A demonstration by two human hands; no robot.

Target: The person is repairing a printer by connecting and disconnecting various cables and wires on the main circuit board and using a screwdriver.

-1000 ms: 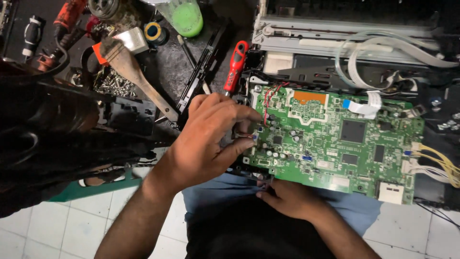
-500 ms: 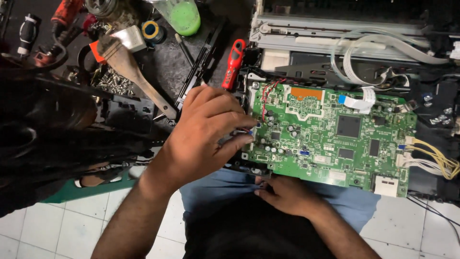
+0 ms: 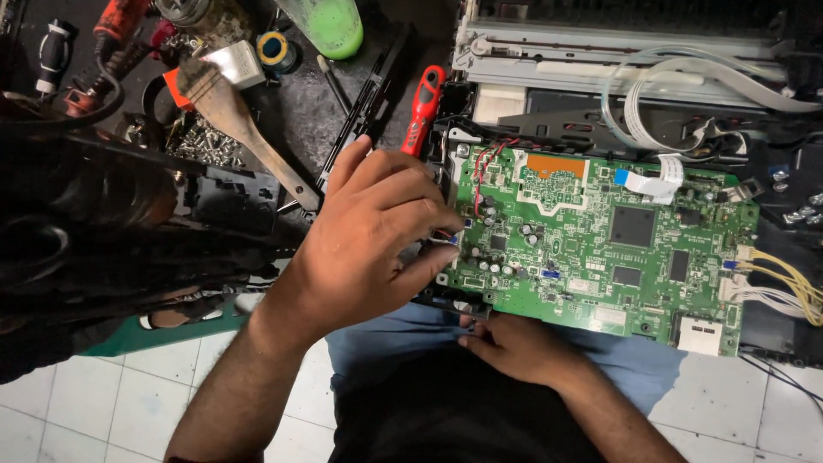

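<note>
At far left, on the dark desk [image 3: 326, 111], lie a wooden-handled brush [image 3: 249, 129], a heap of loose screws [image 3: 201, 141] and, further right, a red-handled screwdriver [image 3: 422, 107]. Next comes the left hand [image 3: 364, 244], its fingers [image 3: 429, 210] curled and pinched on something small at the left edge of the green circuit board [image 3: 600, 240], near the red wires [image 3: 480, 163]; what exactly they grip is hidden beneath them. A steady, straight pull with the board braced would, I judge, serve best. Below the board's lower edge the right hand [image 3: 514, 347] rests with fingers bent under that edge, touching it; whether they clasp it I cannot tell. The board lies just right of the left fingers, with yellow wires [image 3: 784, 279] at its far right.
</note>
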